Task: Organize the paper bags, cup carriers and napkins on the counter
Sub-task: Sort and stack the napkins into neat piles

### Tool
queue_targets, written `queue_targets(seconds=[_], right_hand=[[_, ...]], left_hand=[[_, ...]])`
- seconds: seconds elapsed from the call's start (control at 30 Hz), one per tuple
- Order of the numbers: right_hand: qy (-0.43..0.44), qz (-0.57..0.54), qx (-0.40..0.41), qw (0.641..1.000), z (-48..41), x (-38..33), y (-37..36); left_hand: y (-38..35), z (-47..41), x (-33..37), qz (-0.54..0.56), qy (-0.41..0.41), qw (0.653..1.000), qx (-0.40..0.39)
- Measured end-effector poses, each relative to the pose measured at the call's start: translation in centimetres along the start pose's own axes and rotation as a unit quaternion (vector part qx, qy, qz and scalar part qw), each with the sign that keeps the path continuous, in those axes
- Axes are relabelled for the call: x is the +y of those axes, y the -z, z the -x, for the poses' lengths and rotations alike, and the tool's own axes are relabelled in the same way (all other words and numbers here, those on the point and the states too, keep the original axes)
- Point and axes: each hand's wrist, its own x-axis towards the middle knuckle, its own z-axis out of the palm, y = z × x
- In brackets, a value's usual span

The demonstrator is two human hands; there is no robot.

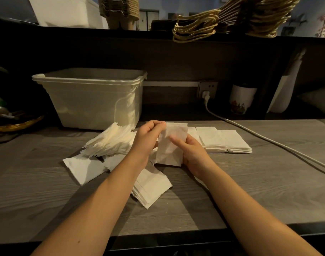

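Head: 2 hands (148,137) (194,155), 1 napkin (168,154).

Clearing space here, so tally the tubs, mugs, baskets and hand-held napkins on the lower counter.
Translucent tub: 1
Floral mug: 1
Woven basket: 1
Held napkin: 1
Total: 4

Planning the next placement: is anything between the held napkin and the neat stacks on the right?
Nothing visible. The napkin, held by the left hand and right hand, is right beside the stacks, whose tops are bare. The cable lies beyond them, off the path.
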Motion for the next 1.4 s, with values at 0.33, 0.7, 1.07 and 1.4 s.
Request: queue_targets(seconds=[0.33,0.7,1.07,1.4], right_hand=[[0.034,-0.098,0.156,0.982,-0.5,-0.9,1.4],[-0.010,-0.112,0.193,0.975,-0.7,-0.9,1.9],[-0.032,-0.106,0.196,0.974,-0.9,-0.9,1.9],[-0.117,-0.117,0.170,0.971,-1.3,-0.6,1.4]], left_hand=[[2.2,-1.5,-1.4,-0.373,-0.108,0.917,0.097],[2.3,-1.7,-3.9,-0.590,-0.071,0.802,-0.069],[2.1,-2.3,-3.1,-0.476,-0.054,0.877,0.039],[1.6,-1.2,0.0,-0.177,0.083,0.980,0.040]])
